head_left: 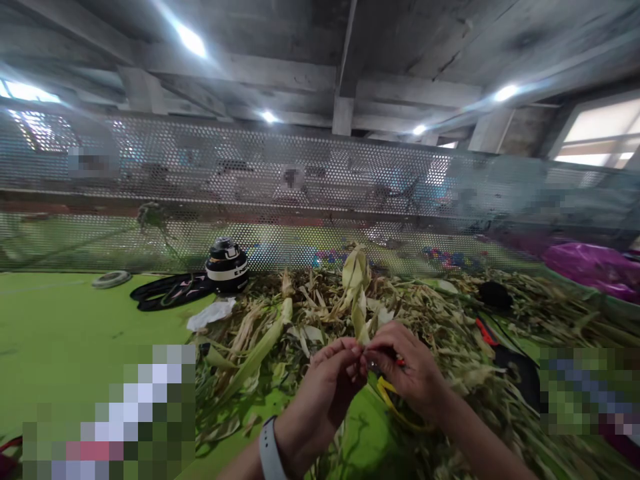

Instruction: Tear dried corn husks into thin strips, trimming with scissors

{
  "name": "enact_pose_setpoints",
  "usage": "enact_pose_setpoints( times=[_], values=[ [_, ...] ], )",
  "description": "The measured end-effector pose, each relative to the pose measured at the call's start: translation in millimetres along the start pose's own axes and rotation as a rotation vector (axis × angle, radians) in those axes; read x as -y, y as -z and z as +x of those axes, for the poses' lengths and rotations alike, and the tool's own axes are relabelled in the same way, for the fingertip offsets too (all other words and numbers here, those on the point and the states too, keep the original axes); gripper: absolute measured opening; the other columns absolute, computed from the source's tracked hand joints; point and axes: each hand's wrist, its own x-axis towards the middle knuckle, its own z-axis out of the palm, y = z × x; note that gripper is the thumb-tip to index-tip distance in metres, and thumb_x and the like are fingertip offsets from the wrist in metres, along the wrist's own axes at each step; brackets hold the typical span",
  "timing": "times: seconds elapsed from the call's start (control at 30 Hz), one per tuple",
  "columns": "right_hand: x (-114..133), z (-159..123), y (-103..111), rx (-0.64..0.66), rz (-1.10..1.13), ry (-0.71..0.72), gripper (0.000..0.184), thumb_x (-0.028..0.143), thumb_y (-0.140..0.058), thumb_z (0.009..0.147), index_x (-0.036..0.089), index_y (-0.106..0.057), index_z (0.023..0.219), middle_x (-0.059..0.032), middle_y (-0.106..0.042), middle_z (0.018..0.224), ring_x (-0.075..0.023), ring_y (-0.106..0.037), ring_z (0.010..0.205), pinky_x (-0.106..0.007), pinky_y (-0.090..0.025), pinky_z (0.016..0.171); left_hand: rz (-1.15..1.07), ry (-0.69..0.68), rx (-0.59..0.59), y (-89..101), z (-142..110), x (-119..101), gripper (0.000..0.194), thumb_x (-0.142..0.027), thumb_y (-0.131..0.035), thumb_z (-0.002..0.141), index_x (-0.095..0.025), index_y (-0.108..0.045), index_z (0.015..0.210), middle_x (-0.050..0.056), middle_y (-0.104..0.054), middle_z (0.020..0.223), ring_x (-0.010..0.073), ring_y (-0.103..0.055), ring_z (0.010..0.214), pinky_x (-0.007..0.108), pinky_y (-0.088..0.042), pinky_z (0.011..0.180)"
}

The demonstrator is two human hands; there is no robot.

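Observation:
A pale, twisted corn husk piece stands upright, its bulging folded top above a narrow stem. My left hand pinches the lower end of that stem, fingers closed. From the other side, my right hand brings its closed fingertips to the same spot, also gripping the husk. A small bit of red shows beside the right fingers; what it belongs to is hidden. Below that hand a yellow strip curves over the green table. A long green-yellow husk lies left of my hands.
Loose dry husks cover the middle and right of the table. A black-and-white jar and a black flat item stand back left, near a tape roll and white crumpled sheet. A perforated screen closes the back.

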Motion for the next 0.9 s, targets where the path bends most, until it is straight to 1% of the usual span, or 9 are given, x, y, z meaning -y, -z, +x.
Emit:
enact_pose_setpoints(
  times=[0.1, 0.2, 0.27, 0.37, 0.5, 0.63, 0.7, 0.8, 0.9],
  values=[
    [-2, -3, -2, -0.044, -0.085, 0.041, 0.005, 0.02, -0.052, 0.085, 0.021, -0.055, 0.088, -0.0021, -0.058, 0.076, -0.0137, -0.055, 0.071, -0.024, -0.046, 0.063, -0.039, 0.02, 0.04, 0.6, -1, 1, 0.007, -0.007, -0.064, 0.067, -0.011, -0.06, 0.071, 0.001, -0.06, 0.064, 0.0067, -0.054, 0.057, 0.016, -0.042, 0.057],
    [-1, -6, -6, -0.089, -0.177, 0.054, 0.005, 0.02, -0.047, 0.088, 0.021, -0.052, 0.087, -0.0013, -0.058, 0.072, -0.0126, -0.055, 0.064, -0.022, -0.045, 0.059, -0.014, 0.002, 0.091, 1.0, -2, 3, 0.004, -0.009, -0.063, 0.071, -0.011, -0.059, 0.072, 0.002, -0.06, 0.064, 0.007, -0.055, 0.058, 0.017, -0.042, 0.058],
    [0, -7, -9, -0.101, -0.228, 0.025, 0.008, 0.021, -0.044, 0.089, 0.02, -0.05, 0.083, -0.0011, -0.057, 0.069, -0.0124, -0.055, 0.061, -0.022, -0.044, 0.056, 0.033, -0.021, 0.1, 0.4, -3, 5, 0.004, -0.012, -0.063, 0.072, -0.012, -0.059, 0.073, 0.002, -0.061, 0.065, 0.0078, -0.056, 0.06, 0.018, -0.043, 0.061],
    [4, -9, -13, -0.11, -0.258, -0.064, 0.013, 0.022, -0.041, 0.09, 0.02, -0.046, 0.079, -0.0002, -0.056, 0.065, -0.0116, -0.055, 0.053, -0.021, -0.042, 0.049, 0.143, -0.1, 0.066, -1.7, -5, 8, 0.007, -0.018, -0.064, 0.073, -0.013, -0.058, 0.076, 0.002, -0.061, 0.068, 0.009, -0.056, 0.063, 0.02, -0.043, 0.063],
    [10, -12, -17, -0.084, -0.188, -0.274, 0.012, 0.025, -0.041, 0.09, 0.021, -0.045, 0.08, 0.0025, -0.054, 0.059, -0.0107, -0.055, 0.048, -0.02, -0.042, 0.048, 0.395, -0.302, 0.026, -3.7, -7, 11, 0.011, -0.024, -0.062, 0.076, -0.014, -0.058, 0.075, -0.001, -0.057, 0.065, 0.0087, -0.05, 0.062, 0.019, -0.041, 0.061],
    [15, -10, -19, -0.116, -0.169, -0.387, 0.016, 0.031, -0.043, 0.089, 0.02, -0.045, 0.077, 0.002, -0.054, 0.059, -0.0119, -0.053, 0.05, -0.022, -0.041, 0.05, 0.649, -0.448, 0.08, 0.5, -6, 11, 0.011, -0.027, -0.058, 0.079, -0.016, -0.057, 0.08, 0.0, -0.058, 0.071, 0.0116, -0.051, 0.067, 0.022, -0.042, 0.064],
    [16, -8, -19, -0.115, -0.114, -0.438, 0.017, 0.032, -0.044, 0.089, 0.02, -0.046, 0.077, 0.0013, -0.054, 0.061, -0.012, -0.053, 0.053, -0.022, -0.041, 0.051, 0.808, -0.507, 0.101, 4.8, -5, 11, 0.011, -0.027, -0.054, 0.081, -0.017, -0.058, 0.083, 0.002, -0.059, 0.075, 0.0135, -0.052, 0.07, 0.023, -0.042, 0.066],
    [17, -6, -19, -0.099, 0.07, -0.519, 0.019, 0.034, -0.043, 0.089, 0.019, -0.047, 0.078, 0.0006, -0.054, 0.066, -0.0115, -0.053, 0.058, -0.021, -0.043, 0.054, 0.996, -0.573, 0.101, 9.8, -3, 9, 0.012, -0.027, -0.05, 0.084, -0.017, -0.057, 0.085, 0.004, -0.06, 0.077, 0.0151, -0.055, 0.072, 0.025, -0.043, 0.068],
    [16, -4, -19, -0.164, 0.211, -0.586, 0.018, 0.036, -0.043, 0.089, 0.019, -0.048, 0.084, 0.0006, -0.053, 0.07, -0.0114, -0.052, 0.061, -0.021, -0.044, 0.055, 0.986, -0.562, 0.099, 10.5, -1, 7, 0.013, -0.029, -0.048, 0.085, -0.018, -0.055, 0.082, 0.003, -0.059, 0.074, 0.0146, -0.055, 0.069, 0.024, -0.043, 0.066]
  ],
)
